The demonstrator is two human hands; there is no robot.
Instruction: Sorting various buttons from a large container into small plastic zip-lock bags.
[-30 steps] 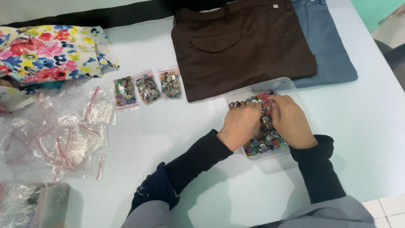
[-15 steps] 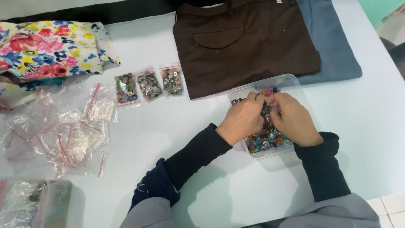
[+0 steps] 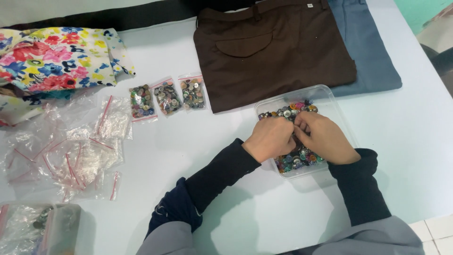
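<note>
Both hands over clear plastic tub point(image 3: 330, 101) of mixed buttons point(image 3: 298, 158). My left hand point(image 3: 270, 138) and right hand point(image 3: 324, 137) meet fingertip to fingertip mid-tub, pinching something tiny, can't tell what. Buttons directly underneath; tub runs diagonally away from me.

Both hands have slid slightly toward six o'clock in the clear tray point(image 3: 330, 97), the left hand point(image 3: 270, 138) and right hand point(image 3: 324, 137) closing together, uncovering more buttons point(image 3: 290, 112) at twelve o'clock.
</note>
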